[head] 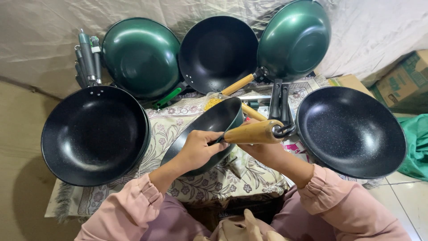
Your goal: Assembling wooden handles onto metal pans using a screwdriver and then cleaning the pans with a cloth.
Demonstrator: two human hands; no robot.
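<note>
A: Fig. 1, head view. What is in hand?

B: 1 black pan (209, 127) with a wooden handle (253, 132), tilted on edge above the flowered cloth (171, 129), at the centre of the ring of pans. The left hand (196, 149) is curled, its fingers pressed where the handle meets the pan wall. The right hand (267, 154) sits under the handle and supports it; its fingers are mostly hidden, so how tightly they close cannot be told.

A: How far along does the work look?

B: By judgement, midway. The handle already sits on this pan, yet both hands are at the joint. Left of the held pan lies a stack of black pans (96, 134) showing rivets but no handle. Behind that stack stands a bundle of loose dark handles (88, 58). Behind the held pan lean 3 more: a green pan (141, 56), a black pan with a wooden handle (218, 51), and a second green pan (294, 40). To the right of the held pan rests 1 speckled black pan (351, 129).

A: Packages or labels?

B: 1 cardboard box (403, 80), brown with green printing, far right of the held pan beside a green cloth (417, 143). A small bag of yellow bits (213, 102) lies just behind the held pan.
</note>
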